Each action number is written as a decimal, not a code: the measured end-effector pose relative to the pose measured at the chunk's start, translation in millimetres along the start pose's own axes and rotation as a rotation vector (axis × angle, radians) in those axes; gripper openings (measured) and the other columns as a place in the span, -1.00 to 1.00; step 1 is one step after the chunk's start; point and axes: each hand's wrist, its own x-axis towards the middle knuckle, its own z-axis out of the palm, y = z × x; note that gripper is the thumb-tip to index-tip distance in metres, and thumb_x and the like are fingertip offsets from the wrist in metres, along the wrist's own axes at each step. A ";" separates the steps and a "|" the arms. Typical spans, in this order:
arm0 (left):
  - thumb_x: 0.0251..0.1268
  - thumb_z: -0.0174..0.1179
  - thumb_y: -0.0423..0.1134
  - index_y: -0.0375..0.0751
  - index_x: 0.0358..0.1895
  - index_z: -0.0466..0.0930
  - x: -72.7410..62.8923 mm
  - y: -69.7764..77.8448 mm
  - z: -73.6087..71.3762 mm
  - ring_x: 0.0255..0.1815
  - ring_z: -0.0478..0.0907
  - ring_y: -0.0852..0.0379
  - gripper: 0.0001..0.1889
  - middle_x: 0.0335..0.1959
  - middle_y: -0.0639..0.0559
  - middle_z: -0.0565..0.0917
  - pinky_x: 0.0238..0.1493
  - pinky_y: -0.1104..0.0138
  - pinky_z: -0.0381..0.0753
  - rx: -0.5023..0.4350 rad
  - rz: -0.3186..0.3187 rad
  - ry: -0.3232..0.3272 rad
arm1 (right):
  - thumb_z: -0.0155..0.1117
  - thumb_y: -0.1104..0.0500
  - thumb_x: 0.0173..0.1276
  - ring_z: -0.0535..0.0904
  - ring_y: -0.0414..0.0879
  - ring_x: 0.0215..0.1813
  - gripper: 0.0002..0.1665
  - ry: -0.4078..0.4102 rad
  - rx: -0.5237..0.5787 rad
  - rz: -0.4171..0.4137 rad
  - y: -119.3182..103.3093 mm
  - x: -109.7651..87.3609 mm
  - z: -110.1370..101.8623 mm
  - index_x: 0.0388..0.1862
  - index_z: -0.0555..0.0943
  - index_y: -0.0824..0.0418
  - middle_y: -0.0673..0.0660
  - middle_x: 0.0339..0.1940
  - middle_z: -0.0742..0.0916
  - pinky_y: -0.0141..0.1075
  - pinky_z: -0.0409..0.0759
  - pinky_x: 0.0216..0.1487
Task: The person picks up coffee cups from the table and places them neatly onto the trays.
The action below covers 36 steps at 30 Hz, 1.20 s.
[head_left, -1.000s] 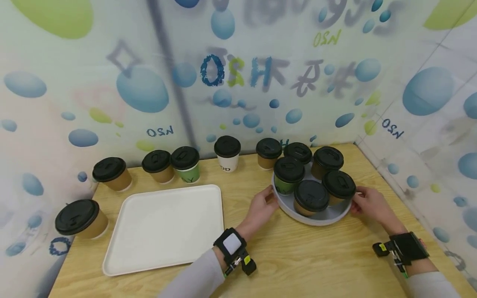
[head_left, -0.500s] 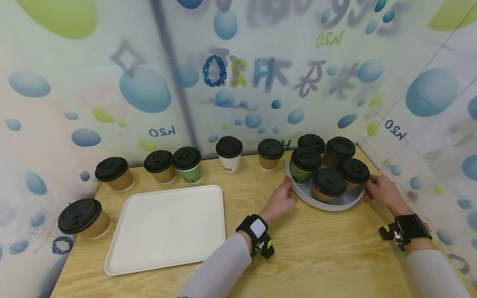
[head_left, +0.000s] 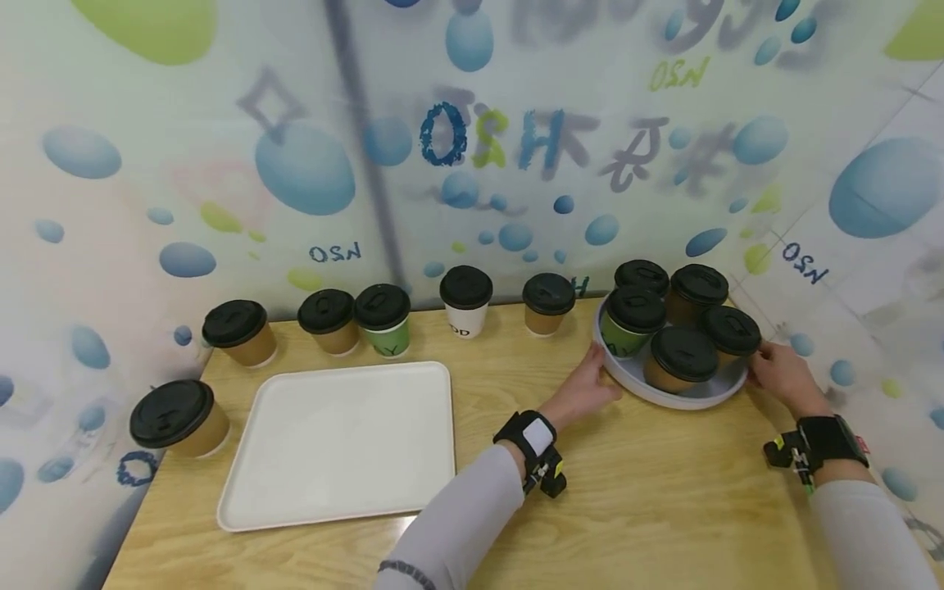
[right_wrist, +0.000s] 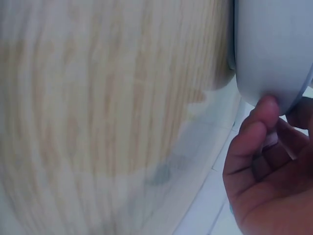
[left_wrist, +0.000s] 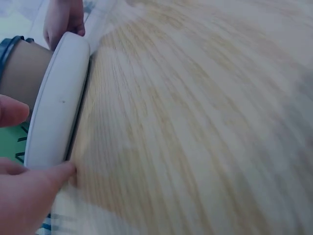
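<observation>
A round grey tray (head_left: 664, 398) lies at the table's back right, carrying several lidded paper cups. Among them are a green cup (head_left: 621, 338) on the left and a brown cup (head_left: 674, 373) at the front. My left hand (head_left: 583, 390) grips the tray's left edge; in the left wrist view the thumb is low against its pale side wall (left_wrist: 58, 103) and a finger reaches over the rim. On the opposite edge, my right hand (head_left: 791, 378) holds the tray, its curled fingers (right_wrist: 266, 111) against the underside of the rim in the right wrist view.
A white rectangular tray (head_left: 347, 447) lies on the left of the wooden table (head_left: 627, 500). Behind it stand a green cup (head_left: 387, 336) and brown cups, with a white cup (head_left: 466, 319) and another brown cup (head_left: 544, 319) further right. Printed walls close off the back and sides.
Both hands have moved the round tray with its cups back and to the right, away from the single brown cup at the back. The head view has shifted slightly.
</observation>
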 end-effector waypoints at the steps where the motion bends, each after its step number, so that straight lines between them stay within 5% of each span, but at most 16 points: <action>1: 0.40 0.21 -0.34 -0.31 0.67 -0.07 -3.2 0.0 -1.1 0.69 -0.16 0.14 -0.13 0.71 -0.12 -0.10 0.60 0.34 -0.03 0.021 -0.005 0.003 | -0.21 0.17 0.64 0.50 -0.05 -0.45 -0.57 0.000 0.006 0.002 0.6 -0.3 0.3 -0.24 0.52 0.43 0.10 -0.53 0.64 -0.22 0.42 -0.37; 6: 0.44 0.18 -0.21 -0.39 0.64 0.00 -35.5 2.0 -19.1 0.69 -0.07 0.01 -0.17 0.68 -0.26 0.00 0.61 0.27 0.04 0.210 0.001 -0.004 | -0.37 0.04 0.72 0.52 -0.11 -0.46 -0.41 0.037 0.055 0.039 -0.3 -10.6 2.0 -0.17 0.51 0.44 0.10 -0.50 0.66 -0.27 0.46 -0.41; 11: 0.47 0.09 -0.19 -0.39 0.63 0.04 -86.4 7.9 -53.6 0.67 0.01 -0.06 -0.24 0.67 -0.27 0.03 0.60 0.13 0.10 0.346 0.107 -0.033 | -0.47 -0.12 0.73 0.56 -0.25 -0.49 -0.20 0.104 0.210 0.077 -5.8 -34.8 -4.6 0.29 0.41 0.57 0.06 -0.46 0.69 -0.36 0.56 -0.47; 16: 0.52 0.07 -0.28 -0.34 0.50 0.37 -131.3 0.7 -94.2 0.54 0.31 -0.09 -0.46 0.54 -0.18 0.36 0.50 0.02 0.33 0.400 0.204 0.096 | -0.45 -0.17 0.72 0.54 -0.21 -0.51 -0.16 0.211 0.286 0.093 -25.2 -59.8 -15.2 0.38 0.36 0.56 0.00 -0.50 0.64 -0.39 0.54 -0.49; 22: 0.49 0.12 -0.36 -0.30 0.33 0.58 -173.5 -16.3 -133.6 0.34 0.53 -0.09 -0.60 0.32 -0.15 0.58 0.29 0.02 0.56 0.546 0.239 0.270 | -0.40 -0.06 0.76 0.39 -0.34 -0.50 -0.29 0.434 0.188 0.154 -61.0 -88.8 -27.6 0.46 0.31 0.51 0.13 -0.37 0.58 -0.52 0.37 -0.52; 26: 0.47 0.16 -0.35 -0.30 0.22 0.66 -192.4 -27.1 -144.9 0.19 0.62 -0.09 -0.67 0.16 -0.15 0.68 0.15 0.05 0.65 0.715 0.228 0.315 | -0.35 0.03 0.77 0.30 -0.42 -0.45 -0.41 0.621 0.259 0.144 -85.3 -103.5 -38.6 0.53 0.33 0.33 -0.15 -0.40 0.48 -0.62 0.24 -0.41; 29: 0.45 0.21 -0.34 -0.34 0.09 0.70 -201.1 -36.4 -146.4 0.02 0.66 -0.11 -0.75 0.01 -0.18 0.70 -0.01 0.08 0.70 0.876 0.230 0.279 | -0.27 0.09 0.77 0.28 -0.46 -0.44 -0.50 0.740 0.316 0.055 -102.7 -112.2 -39.8 0.48 0.42 0.23 -0.33 -0.45 0.40 -0.69 0.22 -0.34; 33: 0.38 0.28 -0.38 -0.32 -0.08 0.72 -208.5 -50.3 -144.7 -0.12 0.65 -0.15 -0.87 -0.08 -0.20 0.68 -0.20 0.07 0.71 1.049 0.283 0.219 | -0.22 0.07 0.76 0.31 -0.49 -0.43 -0.50 0.747 0.275 -0.040 -130.7 -122.9 -31.6 0.42 0.49 0.25 -0.37 -0.43 0.43 -0.73 0.25 -0.32; 36: 0.33 0.32 -0.39 -0.27 -0.12 0.71 -211.0 -57.4 -144.0 -0.05 0.66 -0.22 -0.89 -0.02 -0.25 0.68 -0.22 0.01 0.72 1.078 0.312 0.222 | -0.14 0.09 0.74 0.37 -0.55 -0.44 -0.52 0.717 0.255 -0.155 -152.7 -126.0 -20.2 0.37 0.54 0.30 -0.43 -0.44 0.48 -0.73 0.29 -0.33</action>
